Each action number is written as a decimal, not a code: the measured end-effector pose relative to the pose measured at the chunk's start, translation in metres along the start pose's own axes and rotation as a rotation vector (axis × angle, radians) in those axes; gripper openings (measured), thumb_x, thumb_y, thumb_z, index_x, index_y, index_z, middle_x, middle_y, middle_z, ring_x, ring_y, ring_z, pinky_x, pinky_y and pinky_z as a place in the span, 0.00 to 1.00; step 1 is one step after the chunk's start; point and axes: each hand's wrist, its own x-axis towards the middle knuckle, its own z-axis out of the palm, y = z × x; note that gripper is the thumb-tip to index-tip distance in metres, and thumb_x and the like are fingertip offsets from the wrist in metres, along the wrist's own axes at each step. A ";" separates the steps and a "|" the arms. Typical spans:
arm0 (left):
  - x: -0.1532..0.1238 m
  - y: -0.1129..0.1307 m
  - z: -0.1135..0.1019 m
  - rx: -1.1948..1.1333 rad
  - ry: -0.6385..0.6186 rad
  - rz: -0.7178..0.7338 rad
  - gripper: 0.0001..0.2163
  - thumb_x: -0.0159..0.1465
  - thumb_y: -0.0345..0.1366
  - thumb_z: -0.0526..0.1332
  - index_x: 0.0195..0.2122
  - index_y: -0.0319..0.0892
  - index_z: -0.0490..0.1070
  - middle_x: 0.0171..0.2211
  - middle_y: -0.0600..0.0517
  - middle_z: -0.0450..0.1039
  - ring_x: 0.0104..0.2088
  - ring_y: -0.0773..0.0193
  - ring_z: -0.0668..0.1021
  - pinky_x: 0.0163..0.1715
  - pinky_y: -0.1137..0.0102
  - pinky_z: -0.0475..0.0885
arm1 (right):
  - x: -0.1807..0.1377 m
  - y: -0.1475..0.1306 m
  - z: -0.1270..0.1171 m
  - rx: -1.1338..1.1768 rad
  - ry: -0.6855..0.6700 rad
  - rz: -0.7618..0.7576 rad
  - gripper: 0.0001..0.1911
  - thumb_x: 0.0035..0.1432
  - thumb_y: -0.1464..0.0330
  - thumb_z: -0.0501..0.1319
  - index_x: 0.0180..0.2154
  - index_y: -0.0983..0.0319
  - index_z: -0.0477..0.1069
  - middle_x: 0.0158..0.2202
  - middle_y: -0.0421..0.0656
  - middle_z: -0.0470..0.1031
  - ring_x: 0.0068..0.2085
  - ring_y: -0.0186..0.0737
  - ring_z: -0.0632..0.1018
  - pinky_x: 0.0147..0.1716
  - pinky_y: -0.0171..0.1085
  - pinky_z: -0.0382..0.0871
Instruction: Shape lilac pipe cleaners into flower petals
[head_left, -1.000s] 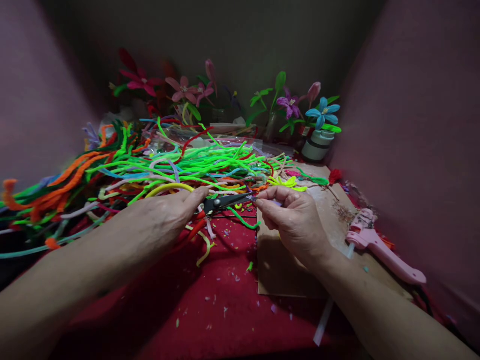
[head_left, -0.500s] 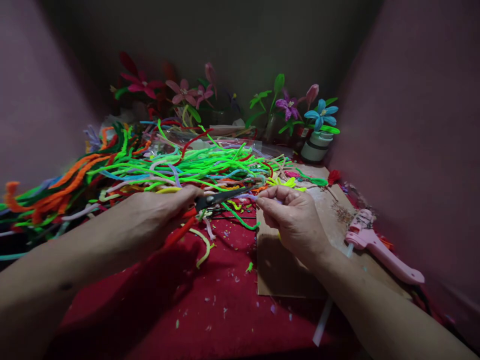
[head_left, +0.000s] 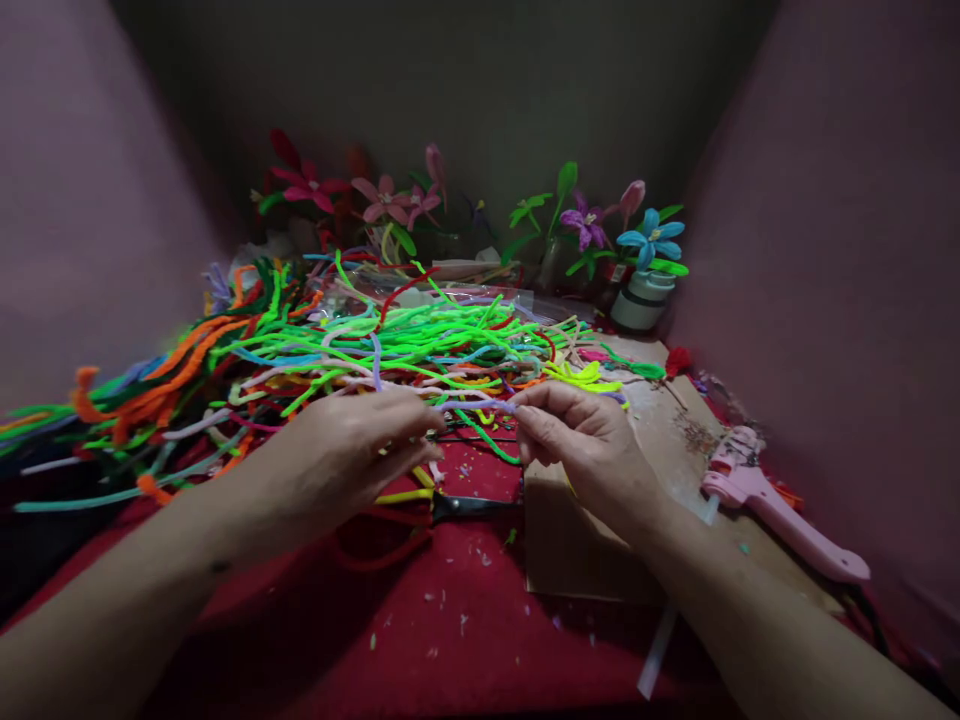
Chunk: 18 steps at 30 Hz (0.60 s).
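My right hand [head_left: 581, 435] pinches a lavender pipe cleaner [head_left: 476, 405] between thumb and fingertips, over the corner of a cardboard sheet [head_left: 559, 530]. From there the pipe cleaner stretches left to the fingers of my left hand [head_left: 382, 435]. Those fingers are curved, with a gap between them and the thumb; whether they touch the pipe cleaner is hard to see. Below my left hand, scissors [head_left: 469, 508] with red and yellow handles lie on the red cloth [head_left: 420, 620], blades pointing right.
A heap of mixed pipe cleaners [head_left: 420, 335] spreads behind my hands. On the right lies a pink glue gun [head_left: 780, 510] with a glue stick [head_left: 660, 645]. Pipe-cleaner flowers [head_left: 651, 240] stand along the back, near a white jar [head_left: 641, 300]. Small scraps dot the cloth.
My left hand has let go of the scissors, which now lie on the cloth, and is beside the pipe cleaner's left part. My right hand keeps its pinch. The view has shifted slightly.
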 end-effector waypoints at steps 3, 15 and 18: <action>0.011 0.008 0.010 -0.058 0.117 0.028 0.10 0.64 0.33 0.54 0.44 0.40 0.69 0.40 0.48 0.73 0.37 0.67 0.75 0.36 0.75 0.69 | -0.002 -0.002 0.001 0.029 -0.077 -0.001 0.05 0.54 0.68 0.61 0.31 0.63 0.72 0.19 0.35 0.68 0.21 0.26 0.67 0.20 0.29 0.58; 0.002 -0.003 0.011 0.580 0.339 0.175 0.12 0.62 0.27 0.55 0.47 0.38 0.69 0.32 0.48 0.76 0.32 0.62 0.75 0.32 0.69 0.68 | 0.008 0.004 -0.005 0.296 0.247 0.005 0.07 0.54 0.66 0.60 0.29 0.64 0.70 0.20 0.40 0.74 0.18 0.27 0.66 0.20 0.30 0.59; 0.002 -0.001 0.012 0.589 0.361 0.165 0.14 0.61 0.26 0.56 0.49 0.38 0.68 0.33 0.49 0.76 0.33 0.62 0.75 0.32 0.70 0.69 | 0.008 0.004 -0.003 0.327 0.224 0.049 0.07 0.53 0.67 0.60 0.28 0.65 0.71 0.19 0.40 0.73 0.17 0.27 0.66 0.19 0.30 0.58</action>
